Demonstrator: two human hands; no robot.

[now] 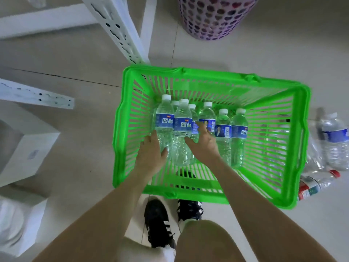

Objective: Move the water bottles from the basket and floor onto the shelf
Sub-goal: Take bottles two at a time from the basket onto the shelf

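Fingers (153,136) of the left hand (151,151) and right hand (204,146) are spread and relaxed, gripping nothing. Directly beneath them are blue-labelled water bottles (182,129), clustered in the green basket (300,148). Farther right, loose bottles (335,140) lie on the tiled floor (85,129). Ahead-left stands the white shelf frame (117,29).

Bottles (182,129) in basket (298,140), right of shelf (120,33)

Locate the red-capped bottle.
The red-capped bottle lies on the floor at the head view's right edge, beside the green basket, just below a blue-labelled bottle.
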